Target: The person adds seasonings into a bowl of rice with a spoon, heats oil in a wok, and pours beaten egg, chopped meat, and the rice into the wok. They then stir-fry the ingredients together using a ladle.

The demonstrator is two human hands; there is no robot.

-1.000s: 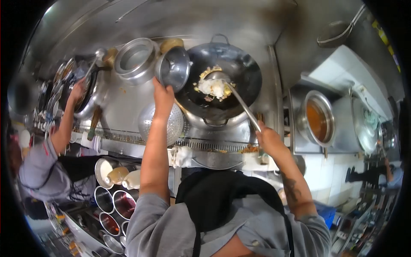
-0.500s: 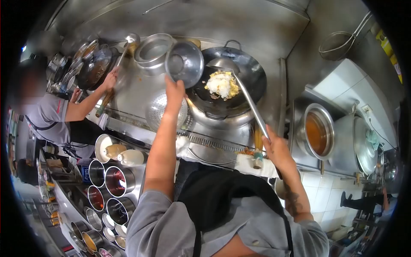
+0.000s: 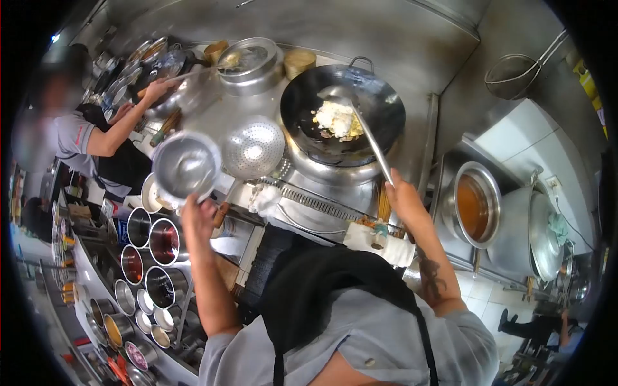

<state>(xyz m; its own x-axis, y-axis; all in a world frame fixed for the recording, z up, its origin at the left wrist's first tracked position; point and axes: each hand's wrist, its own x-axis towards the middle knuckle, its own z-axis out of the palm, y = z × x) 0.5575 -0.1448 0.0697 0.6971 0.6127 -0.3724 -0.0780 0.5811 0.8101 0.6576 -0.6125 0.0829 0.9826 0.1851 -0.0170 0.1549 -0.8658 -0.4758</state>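
Observation:
My left hand (image 3: 199, 222), somewhat blurred, is at the near rim of a metal bowl (image 3: 185, 168), gripping it over the counter edge to the left. No food shows inside that bowl. My right hand (image 3: 407, 201) is closed around the long handle of a wok ladle (image 3: 373, 143). The ladle's head rests in a black wok (image 3: 386, 122) on the stove, against the far side of a mound of white rice with yellow egg (image 3: 337, 119). A perforated strainer (image 3: 255, 148) lies left of the wok.
To the left, a co-worker (image 3: 106, 135) works at another wok. Several sauce pots (image 3: 164, 241) stand at lower left. A pot of brown liquid (image 3: 476, 207) sits to the right. A towel (image 3: 380, 243) lies on the front edge. A mesh skimmer (image 3: 513, 76) hangs at upper right.
My left hand has carried the metal bowl from beside the wok leftward and toward me, uncovering the strainer. The ladle stays in the wok, and the rice mound has shifted slightly. The co-worker's arm moved.

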